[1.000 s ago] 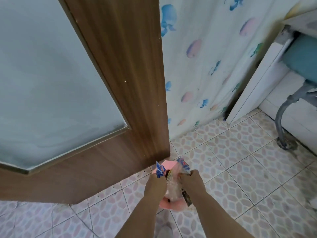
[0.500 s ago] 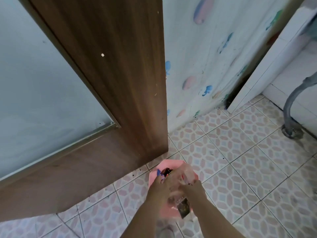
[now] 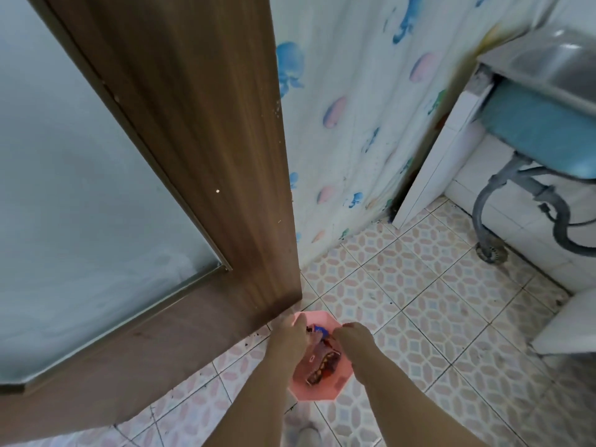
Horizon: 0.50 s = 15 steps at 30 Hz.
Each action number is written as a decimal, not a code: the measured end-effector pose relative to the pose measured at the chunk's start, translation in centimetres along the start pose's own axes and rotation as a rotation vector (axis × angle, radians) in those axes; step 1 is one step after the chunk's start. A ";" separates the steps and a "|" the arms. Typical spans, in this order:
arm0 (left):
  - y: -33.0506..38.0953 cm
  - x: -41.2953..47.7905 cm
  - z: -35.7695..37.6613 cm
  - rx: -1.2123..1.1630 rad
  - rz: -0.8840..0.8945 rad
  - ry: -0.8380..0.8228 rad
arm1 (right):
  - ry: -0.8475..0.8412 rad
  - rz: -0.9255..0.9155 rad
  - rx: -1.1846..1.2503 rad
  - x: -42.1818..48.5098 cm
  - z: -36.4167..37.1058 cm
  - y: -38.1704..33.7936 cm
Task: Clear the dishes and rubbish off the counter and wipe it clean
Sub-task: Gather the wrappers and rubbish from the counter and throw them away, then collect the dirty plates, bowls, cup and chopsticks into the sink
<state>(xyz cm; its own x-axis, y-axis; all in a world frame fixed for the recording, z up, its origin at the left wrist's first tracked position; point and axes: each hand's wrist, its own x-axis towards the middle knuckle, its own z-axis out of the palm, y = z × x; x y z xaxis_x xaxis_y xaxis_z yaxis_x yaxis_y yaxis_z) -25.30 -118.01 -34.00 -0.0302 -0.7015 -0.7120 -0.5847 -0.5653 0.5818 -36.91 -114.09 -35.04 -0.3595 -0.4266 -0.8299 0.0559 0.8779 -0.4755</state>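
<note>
A pink octagonal waste bin [image 3: 325, 393] stands on the tiled floor just beside the foot of the wooden door. A bundle of clear plastic and coloured snack wrappers [image 3: 321, 362] hangs down into the bin. My left hand [image 3: 288, 341] is at the bin's left rim and pinches the top of the bundle. My right hand [image 3: 353, 338] is at the right rim with curled fingers, and its thumb is on the bundle's upper end. The bottom of the bin is hidden by the wrappers.
A wooden door [image 3: 200, 150] with a frosted pane fills the left. A patterned curtain [image 3: 354, 108] hangs behind the bin. At the right, a steel sink [image 3: 548, 59] over a blue basin [image 3: 541, 130], with drain pipes [image 3: 483, 201] down to the floor.
Both hands have gone down to the bin's rim and moved apart. The wrapper bundle, held above the bin before, now hangs inside it. The view has tilted up.
</note>
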 end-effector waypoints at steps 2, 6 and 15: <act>2.5 -2.0 -0.6 0.040 0.042 -0.017 | 0.037 -0.017 0.008 -2.1 -1.4 -1.5; 7.1 -5.7 -0.7 0.099 0.120 -0.062 | 0.104 -0.097 0.066 -6.1 -4.9 -3.7; 16.9 -15.2 5.4 0.236 0.400 -0.161 | 0.232 -0.201 0.441 -16.1 -18.0 -3.7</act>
<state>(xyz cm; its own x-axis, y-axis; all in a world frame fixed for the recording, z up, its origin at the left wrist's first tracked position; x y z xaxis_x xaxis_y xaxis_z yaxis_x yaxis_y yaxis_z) -39.10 -114.54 -15.43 -0.4041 -0.7570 -0.5135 -0.6687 -0.1385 0.7305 -48.11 -106.60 -14.69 -0.5968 -0.4740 -0.6474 0.3325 0.5883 -0.7372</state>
